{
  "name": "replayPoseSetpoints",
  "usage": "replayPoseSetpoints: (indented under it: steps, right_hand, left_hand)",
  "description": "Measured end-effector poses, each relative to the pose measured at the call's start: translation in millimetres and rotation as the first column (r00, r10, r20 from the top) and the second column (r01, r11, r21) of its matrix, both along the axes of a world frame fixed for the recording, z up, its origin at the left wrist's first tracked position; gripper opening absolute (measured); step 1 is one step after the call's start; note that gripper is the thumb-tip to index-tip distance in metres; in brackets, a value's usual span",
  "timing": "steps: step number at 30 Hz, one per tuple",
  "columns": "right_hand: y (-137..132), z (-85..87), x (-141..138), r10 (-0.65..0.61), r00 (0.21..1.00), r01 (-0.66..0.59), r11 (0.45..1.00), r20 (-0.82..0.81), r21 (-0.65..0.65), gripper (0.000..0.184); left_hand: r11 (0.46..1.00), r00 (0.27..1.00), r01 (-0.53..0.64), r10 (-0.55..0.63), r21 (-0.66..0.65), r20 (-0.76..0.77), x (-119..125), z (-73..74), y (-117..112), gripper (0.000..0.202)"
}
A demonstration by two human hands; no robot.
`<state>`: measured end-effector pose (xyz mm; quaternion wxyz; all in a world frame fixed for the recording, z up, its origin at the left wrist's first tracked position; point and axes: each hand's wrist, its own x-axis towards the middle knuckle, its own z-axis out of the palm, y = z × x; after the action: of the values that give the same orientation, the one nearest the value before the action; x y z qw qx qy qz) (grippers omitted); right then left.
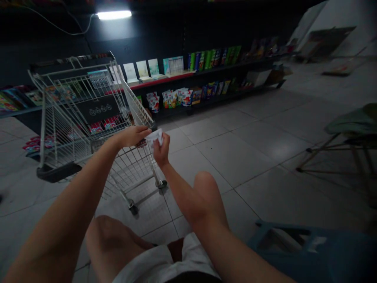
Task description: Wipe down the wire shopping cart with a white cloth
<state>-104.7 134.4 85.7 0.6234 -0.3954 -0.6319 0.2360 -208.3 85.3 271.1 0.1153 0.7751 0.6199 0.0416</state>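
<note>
A crumpled white tissue (155, 135) stretches between my two hands beside the front corner of a metal shopping cart (138, 161). My left hand (131, 136) reaches over the cart's near end, its thumb and fingers closed at the tissue's left edge. From the right, my right hand (161, 150) grips the other end with bent fingers. The cart's dark plastic corner bumper (152, 125) sits right behind the tissue; whether the tissue touches it I cannot tell. Another dark bumper (59, 171) caps the cart's left corner.
Behind the cart runs a dark shelf (176, 78) with books, cans (209, 59) and snack bags (178, 97), under a lit tube lamp (114, 15). A blue plastic stool (294, 247) stands at lower right, a folding stool (353, 125) at far right. Tiled floor (235, 149) lies between.
</note>
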Motion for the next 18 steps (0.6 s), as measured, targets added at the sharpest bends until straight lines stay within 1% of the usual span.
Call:
replayPoseSetpoints:
  steps: [2,4,6,7,8,9,11,13,15,17,18]
  right_hand:
    - [-6.0,-18.8,-5.5,0.039,0.989,-0.042,0.999,0.144,0.017,0.028]
    - [-13.7,-33.8,-0.3,0.094,0.96,-0.122,0.989,0.264,0.088,0.023]
    - [-17.5,-38.5,11.1,0.153,0.943,-0.208,0.964,0.296,0.166,0.023]
    - [-17.2,-37.4,16.7,0.166,0.946,-0.222,0.958,0.278,0.184,0.023]
    - [-15.9,-34.9,20.9,0.159,0.958,-0.205,0.962,0.239,0.179,0.022]
    - [-14.1,-32.2,23.1,0.132,0.973,-0.162,0.975,0.188,0.151,0.022]
    - [-11.7,-30.4,20.8,0.043,0.994,-0.05,0.997,0.104,0.065,0.022]
    - [-14.8,-37.8,11.1,-0.038,0.996,0.039,0.999,0.085,-0.001,0.022]
    - [-24.9,-55.3,-1.5,-0.052,0.988,0.054,0.998,0.144,-0.012,0.023]
    - [-39.4,-79.6,-13.1,0.017,0.959,-0.023,1.0,0.281,0.016,0.025]
    - [-47.1,-92.7,-18.0,0.063,0.93,-0.079,0.996,0.362,0.03,0.026]
  left_hand:
    - [1.0,1.0,0.002,-0.001,-0.019,0.025,-5.9,-0.2,-0.7,0.051]
    - [0.999,0.998,0.011,-0.009,-0.043,0.061,-11.3,-0.7,-2.0,0.05]
    - [0.998,0.996,0.026,-0.022,-0.049,0.09,-15.8,-0.9,-3.3,0.049]
    - [0.998,0.995,0.034,-0.029,-0.045,0.094,-17.4,-0.8,-3.9,0.048]
    - [0.999,0.996,0.039,-0.035,-0.038,0.088,-18.7,-0.7,-4.3,0.048]
    - [0.998,0.996,0.043,-0.041,-0.035,0.08,-19.4,-0.6,-4.5,0.047]
    - [0.998,0.996,0.052,-0.049,-0.038,0.075,-19.3,-0.6,-4.5,0.047]
    - [0.998,0.996,0.053,-0.05,-0.043,0.075,-17.6,-0.8,-4.6,0.046]
    - [0.998,0.996,0.052,-0.049,-0.041,0.071,-15.2,-0.8,-5.4,0.046]
    - [0.998,0.997,0.05,-0.048,-0.024,0.062,-13.0,-0.5,-6.8,0.046]
    - [0.999,0.997,0.048,-0.048,0.002,0.056,-12.2,-0.2,-7.6,0.047]
